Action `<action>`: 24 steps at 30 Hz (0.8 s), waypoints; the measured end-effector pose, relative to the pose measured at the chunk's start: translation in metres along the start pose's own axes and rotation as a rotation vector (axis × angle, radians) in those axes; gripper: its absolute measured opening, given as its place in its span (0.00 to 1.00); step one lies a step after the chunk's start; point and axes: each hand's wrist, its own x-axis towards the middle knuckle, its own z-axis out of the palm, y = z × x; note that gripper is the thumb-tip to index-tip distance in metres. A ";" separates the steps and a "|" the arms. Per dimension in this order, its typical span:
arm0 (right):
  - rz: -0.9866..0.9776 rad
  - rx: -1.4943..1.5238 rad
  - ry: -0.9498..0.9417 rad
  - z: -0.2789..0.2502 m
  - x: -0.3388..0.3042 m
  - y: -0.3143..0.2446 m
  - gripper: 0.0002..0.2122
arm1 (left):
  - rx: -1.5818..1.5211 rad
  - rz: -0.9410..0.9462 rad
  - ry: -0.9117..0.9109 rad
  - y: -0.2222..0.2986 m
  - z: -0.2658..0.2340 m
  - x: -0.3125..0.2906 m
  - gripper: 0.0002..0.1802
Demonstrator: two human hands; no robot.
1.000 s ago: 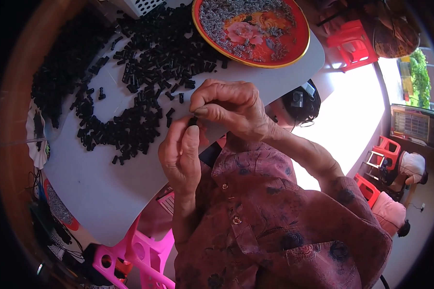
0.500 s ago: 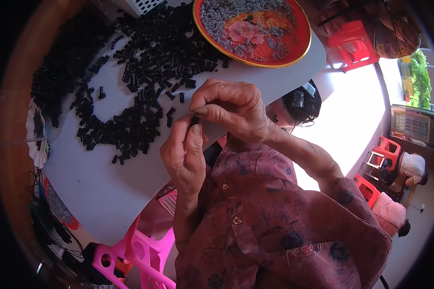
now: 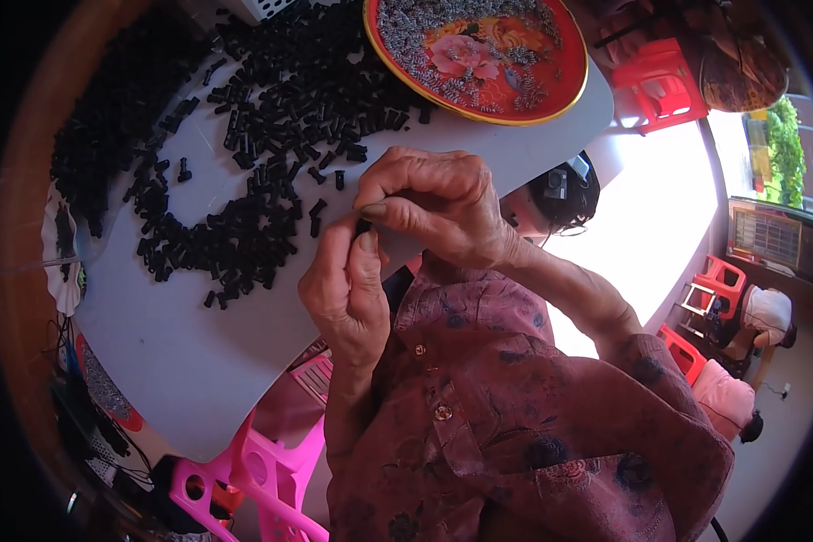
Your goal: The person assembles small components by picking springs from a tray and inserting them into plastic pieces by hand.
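In front of my chest my two hands meet at the fingertips. My left hand point(image 3: 341, 294) pinches a small black plastic piece point(image 3: 363, 226) between thumb and forefinger, its dark end showing upward. My right hand point(image 3: 443, 203) has thumb and forefinger pressed together right at that end; whatever they may hold is hidden. Beyond the hands, many more small black tube-like plastic pieces point(image 3: 239, 239) lie in a curved spread. A round red tray point(image 3: 565, 90) with a gold rim and flower print holds small metal coil springs point(image 3: 415, 68).
The grey-white table point(image 3: 199, 361) has its curved edge near my body. A large black heap point(image 3: 117, 117) fills its far left. A white perforated basket point(image 3: 266, 7) stands at the back. Pink stool point(image 3: 262, 470) lower left, red stools point(image 3: 664, 86) right. Two people point(image 3: 727, 397) sit at far right.
The hands keep nearly the same pinch, fingertips together. The view has shifted slightly, so the table and pieces sit a little further left.
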 end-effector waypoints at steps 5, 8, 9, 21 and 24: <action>0.001 -0.006 -0.057 -0.002 0.001 0.001 0.06 | 0.028 0.024 0.007 0.001 0.000 -0.001 0.09; 0.010 0.025 -0.063 -0.001 0.000 0.003 0.08 | 0.030 -0.022 0.027 0.004 -0.001 0.001 0.10; 0.001 0.033 -0.043 0.000 0.000 0.002 0.11 | -0.063 -0.116 0.041 0.004 -0.001 0.003 0.12; -0.175 -0.320 -0.077 0.005 -0.002 0.002 0.20 | -0.268 -0.264 0.056 0.008 -0.002 0.002 0.14; -0.183 -0.322 -0.097 0.005 -0.001 -0.002 0.19 | -0.324 -0.310 0.088 0.009 -0.003 0.000 0.15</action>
